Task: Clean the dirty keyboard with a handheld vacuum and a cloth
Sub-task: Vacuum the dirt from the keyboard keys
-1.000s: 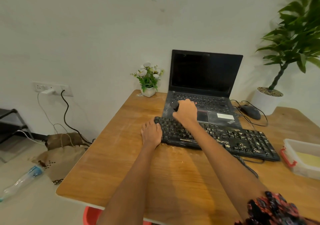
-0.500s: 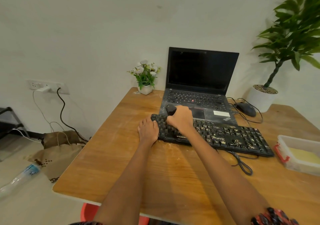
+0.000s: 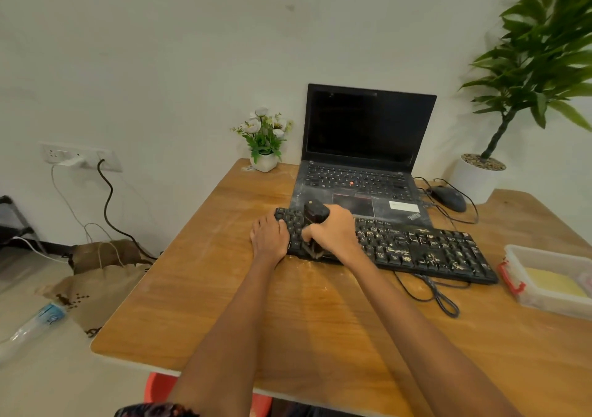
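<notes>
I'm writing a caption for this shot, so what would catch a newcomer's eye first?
Probably the black keyboard at mid-table, its right-hand keys speckled with pale crumbs. At its left end the right hand grips a small black handheld vacuum pressed down on the keys, while the left hand rests on the keyboard's left edge. Behind stands an open laptop with a dark screen.

Soft even daylight, faint shadows, wide-angle bowing at edges, plant leaves [image 3: 544, 48] blurred

A plain office or home desk corner: a wooden table [image 3: 224, 304] carrying a laptop [image 3: 365, 147], keyboard [image 3: 426, 250], mouse [image 3: 448, 198], potted plants beside a white wall.
</notes>
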